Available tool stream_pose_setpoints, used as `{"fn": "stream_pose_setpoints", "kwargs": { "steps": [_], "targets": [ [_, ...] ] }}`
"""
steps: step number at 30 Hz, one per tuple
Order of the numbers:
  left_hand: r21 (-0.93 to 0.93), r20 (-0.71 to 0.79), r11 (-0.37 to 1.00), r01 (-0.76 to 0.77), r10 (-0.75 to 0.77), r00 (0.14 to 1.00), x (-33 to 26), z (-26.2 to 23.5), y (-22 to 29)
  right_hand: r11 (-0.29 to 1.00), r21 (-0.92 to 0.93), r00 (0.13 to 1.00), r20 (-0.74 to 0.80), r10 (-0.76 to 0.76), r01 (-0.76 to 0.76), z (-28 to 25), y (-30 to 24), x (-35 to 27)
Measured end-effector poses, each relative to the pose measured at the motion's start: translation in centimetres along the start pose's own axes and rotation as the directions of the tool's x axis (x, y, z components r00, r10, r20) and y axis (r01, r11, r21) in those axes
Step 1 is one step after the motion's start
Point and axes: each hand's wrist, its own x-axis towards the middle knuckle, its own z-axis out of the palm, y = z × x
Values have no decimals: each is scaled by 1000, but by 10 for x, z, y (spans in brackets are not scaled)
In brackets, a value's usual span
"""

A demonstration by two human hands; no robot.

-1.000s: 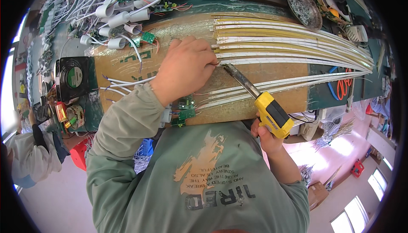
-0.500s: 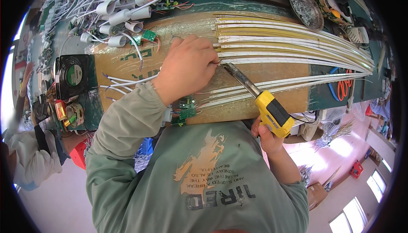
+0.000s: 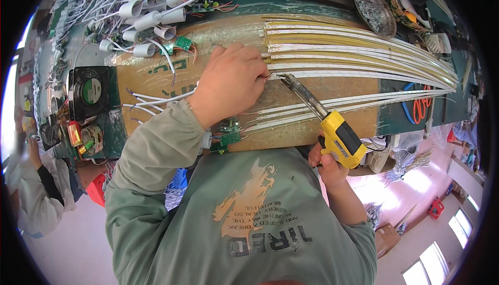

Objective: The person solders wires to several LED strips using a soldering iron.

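My left hand (image 3: 228,82) is closed over the brown board, its thumb and fingers pinched on thin wires (image 3: 269,76) at the left end of a white LED strip (image 3: 332,74). The palm and most of the wires are hidden under it. In my right hand (image 3: 329,166) is a yellow and black soldering gun (image 3: 343,139). Its dark metal tip (image 3: 285,79) points up and left, a short way right of my left fingertips. Below my left hand lie green circuit boards (image 3: 228,131), with thin wires running to the nearer white strips (image 3: 312,110).
White and yellow strips (image 3: 312,38) fan out at the far right. White plastic caps with cables and circuit boards (image 3: 150,20) pile up at the far left. A black fan (image 3: 89,92) stands left, a metal dish (image 3: 375,12) far right. A co-worker's arm (image 3: 47,181) shows at the left.
The soldering gun has shifted slightly right, its tip moving away from my left fingertips. My left hand has stayed put. The co-worker's arm at the left has moved.
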Motion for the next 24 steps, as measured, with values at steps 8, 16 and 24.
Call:
{"fn": "stream_pose_setpoints", "kwargs": {
  "steps": [8,16,24],
  "targets": [
    [-2,-5,1000,-4,4,1000,0,1,0,999,16,998,54,-37,37,-5,-1,-2],
    [14,-20,1000,-17,18,1000,1,2,-1,1000,3,998,57,8,-8,-2,-12,0],
    [1,-27,1000,-27,27,999,0,0,-2,999,-41,998,50,-30,32,0,-11,2]
  ]
}}
